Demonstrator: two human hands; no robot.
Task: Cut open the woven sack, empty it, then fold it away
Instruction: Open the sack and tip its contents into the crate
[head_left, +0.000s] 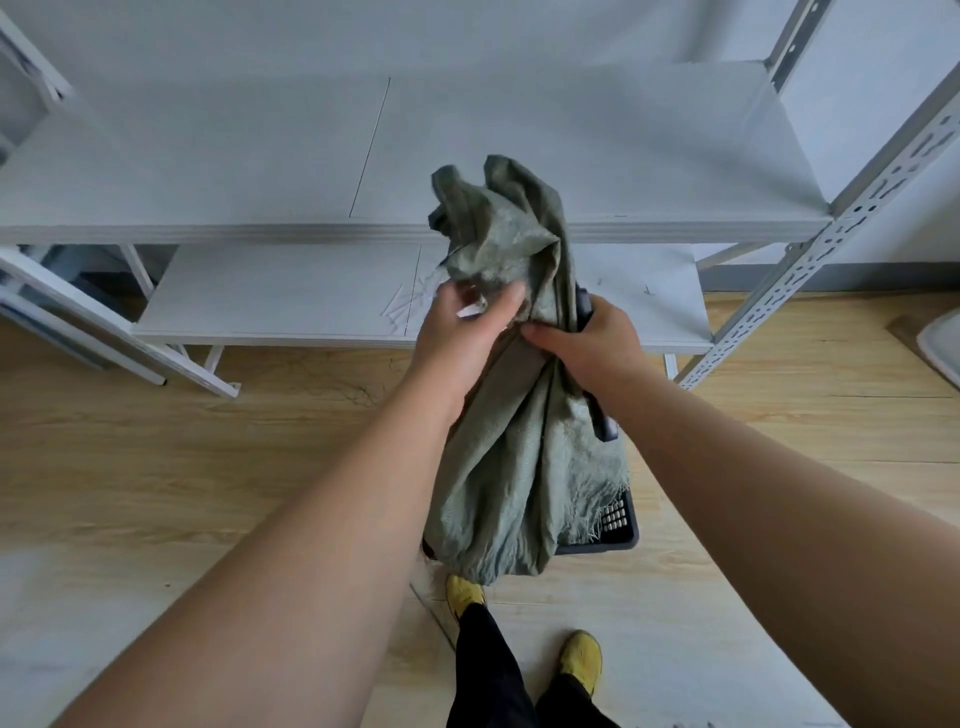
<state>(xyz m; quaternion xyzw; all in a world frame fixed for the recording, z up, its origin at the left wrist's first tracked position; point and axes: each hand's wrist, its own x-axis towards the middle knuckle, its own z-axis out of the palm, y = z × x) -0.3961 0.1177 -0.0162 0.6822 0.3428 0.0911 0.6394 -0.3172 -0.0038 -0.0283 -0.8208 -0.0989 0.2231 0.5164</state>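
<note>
A grey-green woven sack (511, 457) hangs bunched in front of me, its frayed open end down over a dark plastic basket (621, 525) on the floor. My right hand (597, 338) grips the gathered sack at its middle; a dark object shows along that hand, partly hidden. My left hand (467, 327) holds the sack's upper part, thumb across the cloth, with a small white scrap at the fingers. The sack's top stands up above both hands.
A white metal rack stands ahead with an upper shelf (311, 171) and a lower shelf (291, 296); loose threads lie on the lower one. Its slotted post (810, 260) rises at the right. Wooden floor lies below, my yellow shoes (582, 660) near the basket.
</note>
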